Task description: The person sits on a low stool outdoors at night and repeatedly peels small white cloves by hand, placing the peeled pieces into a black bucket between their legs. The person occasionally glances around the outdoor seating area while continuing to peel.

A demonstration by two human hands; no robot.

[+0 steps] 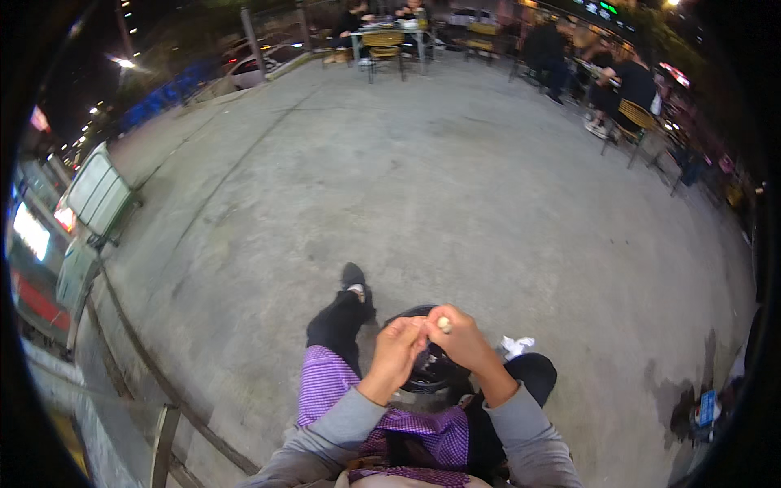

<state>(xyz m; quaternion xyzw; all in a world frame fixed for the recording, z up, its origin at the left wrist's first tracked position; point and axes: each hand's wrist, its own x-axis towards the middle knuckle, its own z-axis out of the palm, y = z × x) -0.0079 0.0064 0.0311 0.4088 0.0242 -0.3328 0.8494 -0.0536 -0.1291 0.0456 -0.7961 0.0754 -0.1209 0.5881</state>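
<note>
My right hand (456, 340) curls around a small pale rounded piece (445, 324), which could be a peeled garlic clove; its end shows between the fingers. My left hand (395, 351) has its thumb and fingertips pinched together, touching the right fingertips. Whether the left fingers hold anything is too blurred to tell. Both hands are raised above a round black bucket (421, 388) standing between my legs. Dark contents lie inside it, partly covered by the hands. A purple checked apron (326, 379) drapes over my lap.
Crumpled white paper (517, 346) lies by my right knee. A wheeled metal cart (100, 192) stands on the concrete floor (390, 183) at left. People sit at a table (390, 30) at the back and along the right, near a yellow chair (636, 114). A metal post (163, 445) rises at lower left.
</note>
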